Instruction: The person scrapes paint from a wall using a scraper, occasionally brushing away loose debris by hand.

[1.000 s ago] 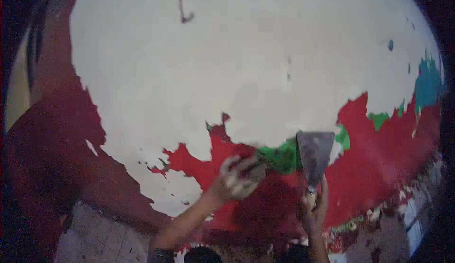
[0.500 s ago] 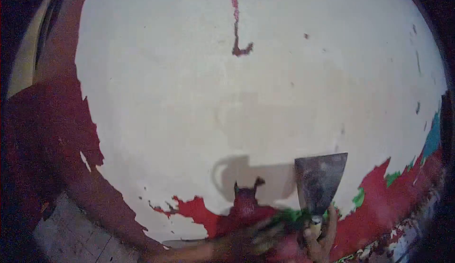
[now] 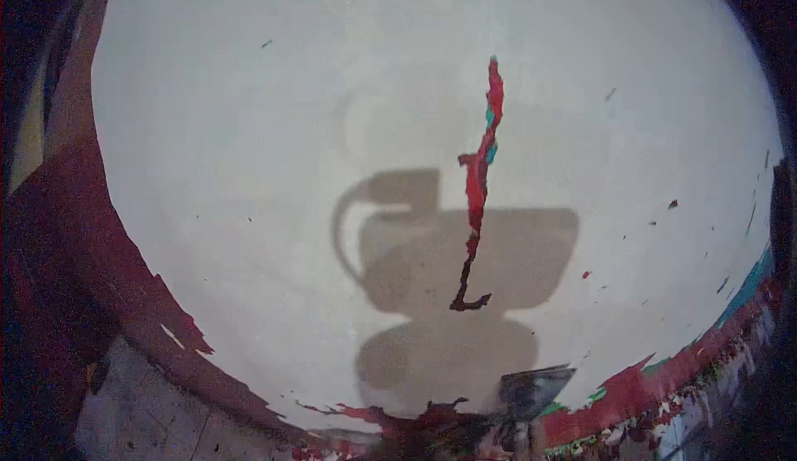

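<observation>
A scraper with a wide, flat metal blade (image 3: 535,388) shows at the lower edge, close against the pale surface. Its handle and the hand around it are below the picture. Neither my left hand nor my right hand can be made out now. Above the blade spreads a broad, pale painted surface (image 3: 249,146), bent by the lens. A ragged strip of red and teal (image 3: 477,187) runs down its middle, ending in a dark hook shape. Red patches with green edges (image 3: 631,386) border the lower right.
A shadow of a head and shoulders (image 3: 465,262) falls across the middle of the pale surface. Dark red material (image 3: 58,237) lies along the left side, with grey tiles (image 3: 149,403) below it. Flaked, mottled paint (image 3: 689,411) edges the lower right.
The view has tilted up, so the ragged strip sits lower and shows more of its length. The scraper has dropped toward the bottom edge. My right hand on its handle and a blurred forearm have left view.
</observation>
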A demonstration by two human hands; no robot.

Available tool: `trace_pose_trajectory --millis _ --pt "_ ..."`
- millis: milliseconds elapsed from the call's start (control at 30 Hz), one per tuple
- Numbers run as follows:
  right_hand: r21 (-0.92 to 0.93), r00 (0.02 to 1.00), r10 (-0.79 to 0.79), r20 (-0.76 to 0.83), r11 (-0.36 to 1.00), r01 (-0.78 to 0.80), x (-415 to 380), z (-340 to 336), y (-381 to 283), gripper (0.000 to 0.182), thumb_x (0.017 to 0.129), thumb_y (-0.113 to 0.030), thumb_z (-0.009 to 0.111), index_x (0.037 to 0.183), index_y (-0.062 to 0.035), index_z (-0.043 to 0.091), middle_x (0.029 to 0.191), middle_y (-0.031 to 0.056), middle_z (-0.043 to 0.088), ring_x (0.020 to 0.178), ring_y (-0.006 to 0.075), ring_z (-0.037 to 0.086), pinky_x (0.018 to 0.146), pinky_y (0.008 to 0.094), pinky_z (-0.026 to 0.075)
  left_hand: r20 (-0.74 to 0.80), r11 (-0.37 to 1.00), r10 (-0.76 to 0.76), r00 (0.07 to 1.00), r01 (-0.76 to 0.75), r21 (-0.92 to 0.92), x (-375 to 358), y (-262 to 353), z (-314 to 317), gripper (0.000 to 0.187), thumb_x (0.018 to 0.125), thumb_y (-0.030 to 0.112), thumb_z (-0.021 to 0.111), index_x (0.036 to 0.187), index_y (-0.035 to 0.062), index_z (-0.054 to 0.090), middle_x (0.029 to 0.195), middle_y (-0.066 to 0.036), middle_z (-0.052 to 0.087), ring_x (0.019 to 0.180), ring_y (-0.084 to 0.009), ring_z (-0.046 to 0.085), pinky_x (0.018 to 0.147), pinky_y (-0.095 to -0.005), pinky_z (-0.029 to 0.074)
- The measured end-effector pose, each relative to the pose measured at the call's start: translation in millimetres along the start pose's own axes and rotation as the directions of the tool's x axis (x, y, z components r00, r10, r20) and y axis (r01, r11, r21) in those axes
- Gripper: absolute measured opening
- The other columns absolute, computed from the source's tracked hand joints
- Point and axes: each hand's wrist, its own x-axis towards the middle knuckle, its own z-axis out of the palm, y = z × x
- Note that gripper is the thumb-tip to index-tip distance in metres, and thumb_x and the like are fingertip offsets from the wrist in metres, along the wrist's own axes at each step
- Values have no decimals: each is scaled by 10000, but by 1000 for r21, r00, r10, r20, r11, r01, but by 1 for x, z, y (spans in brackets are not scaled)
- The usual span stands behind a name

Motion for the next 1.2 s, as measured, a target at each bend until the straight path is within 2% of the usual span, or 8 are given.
trace_pose_trajectory --millis 200,267,367,500,567,867,967,1200 --pt "346 967 246 58 904 -251 -30 3 12 566 875 -235 530 1339 -26 282 1019 84 504 832 135 486 691 275 427 -79 996 -95 992 94 -9 26 -14 -39 257 713 219 641 966 183 663 1082 2 590 1086 -213 509 903 -455 388" --pt "839 841 469 269 315 -444 -43 12 52 550 881 -231 520 1333 -19 289 981 77 533 791 120 505 663 264 441 -131 991 -126 983 129 15 36 -24 -56 254 709 218 647 960 188 665 1073 4 594 1080 -215 514 897 -457 393" --pt "248 976 193 99 945 -212 -34 35 -63 718 839 -310 571 1375 -22 188 853 47 550 691 101 522 599 264 452 -209 984 -159 965 172 42 58 -44 -75 249 704 218 654 952 196 669 1061 8 601 1071 -217 522 888 -459 401" --pt "378 967 245 69 891 -253 -31 55 -83 650 881 -311 504 1368 -19 188 952 80 557 716 118 541 587 267 470 -117 984 -167 979 173 39 83 -62 -104 253 686 212 655 937 226 677 1064 13 602 1072 -225 529 908 -477 394" --pt "145 992 84 95 985 -97 -40 57 -91 563 913 -300 455 1347 -16 238 1049 87 543 806 122 514 656 257 447 -51 980 -197 979 198 12 89 -65 -118 259 675 205 653 930 237 682 1071 13 602 1071 -226 533 917 -487 390" --pt "308 979 174 -103 942 -135 -42 77 -125 644 889 -214 491 1387 -21 132 859 99 577 550 104 529 472 217 426 -1 923 -362 932 358 -140 90 -59 -124 325 712 213 581 1028 180 655 1173 43 566 1175 -164 464 944 -483 350" --pt "157 873 447 -196 893 -422 -38 76 -117 659 887 -210 504 1394 -33 122 874 110 582 534 106 522 475 221 429 -30 934 -346 938 341 -105 94 -60 -126 306 731 203 592 1029 178 653 1171 40 567 1181 -152 456 936 -474 354" --pt "270 964 254 -83 937 -223 -53 73 -129 623 884 -294 531 1359 7 265 1081 85 549 772 141 551 634 246 463 -65 918 -366 928 349 -187 101 -63 -127 269 734 158 611 998 172 662 1167 33 571 1164 -150 473 911 -422 381"
